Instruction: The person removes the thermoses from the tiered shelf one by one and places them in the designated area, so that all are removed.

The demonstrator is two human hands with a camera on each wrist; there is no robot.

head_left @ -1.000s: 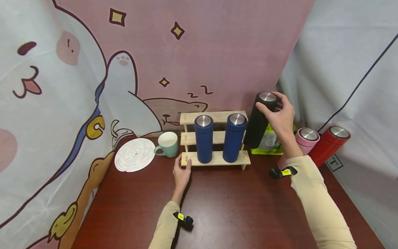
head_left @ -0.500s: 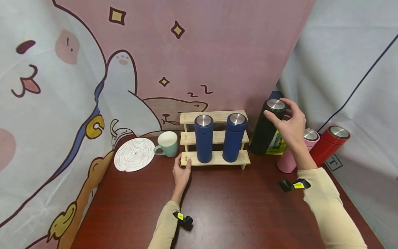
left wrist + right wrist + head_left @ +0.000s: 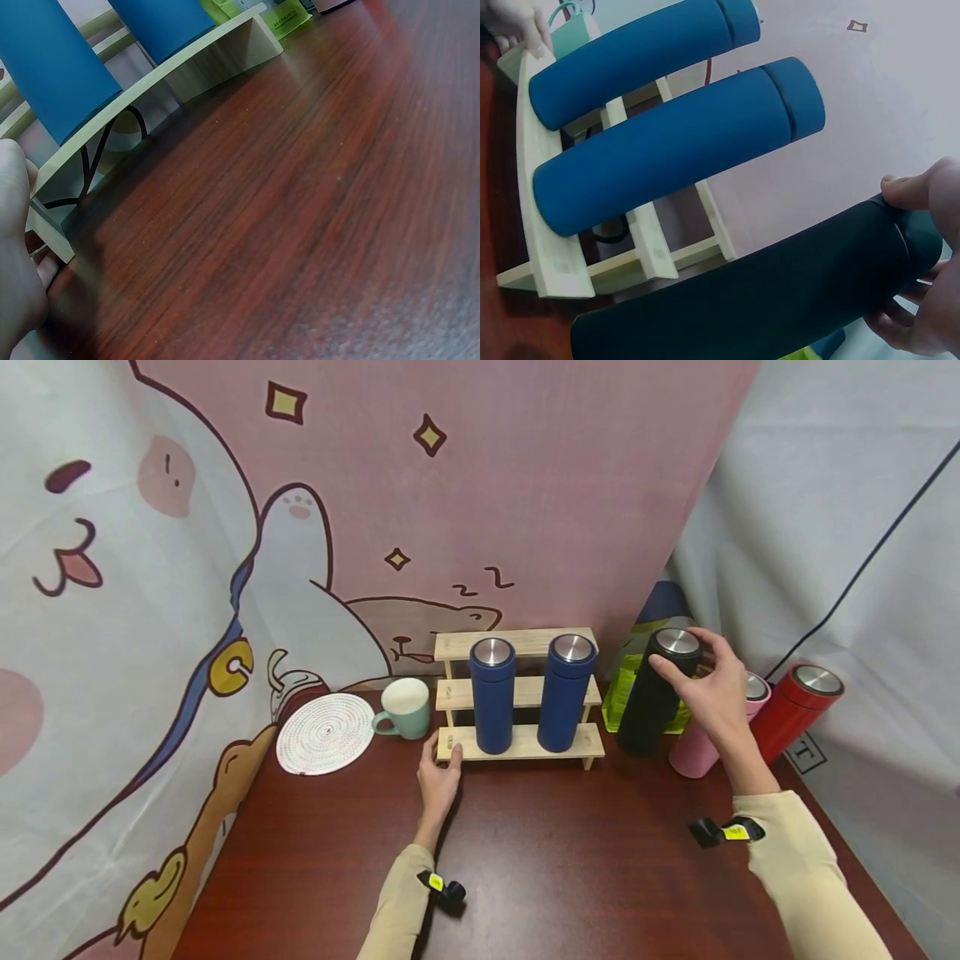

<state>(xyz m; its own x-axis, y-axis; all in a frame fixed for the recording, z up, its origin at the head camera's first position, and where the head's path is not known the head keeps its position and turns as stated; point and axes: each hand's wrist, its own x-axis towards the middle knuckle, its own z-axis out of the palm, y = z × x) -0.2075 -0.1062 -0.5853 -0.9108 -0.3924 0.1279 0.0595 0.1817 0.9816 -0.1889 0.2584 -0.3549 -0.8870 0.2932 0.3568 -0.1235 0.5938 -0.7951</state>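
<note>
My right hand (image 3: 708, 689) grips a black thermos bottle (image 3: 651, 706) round its top, just under the steel lid. The bottle is close over the table, right of the wooden three-step rack (image 3: 528, 742). In the right wrist view, thumb and fingers wrap the cap end of the black thermos (image 3: 750, 292). My left hand (image 3: 438, 781) pinches the left end of the rack's lowest step, thumb on top. Two blue thermos bottles, one on the left (image 3: 492, 702) and one on the right (image 3: 566, 697), stand upright on that step.
A pink thermos (image 3: 693, 750) and a red thermos (image 3: 793, 714) stand at the right, partly behind my right hand and arm. A green bag (image 3: 619, 693) sits behind the black thermos. Left of the rack are a mint mug (image 3: 408, 710) and a round woven mat (image 3: 324, 735).
My right hand has moved the black thermos rightward and down toward the near side, away from the rack, uncovering the green bag behind it. My left hand has stayed on the rack.
</note>
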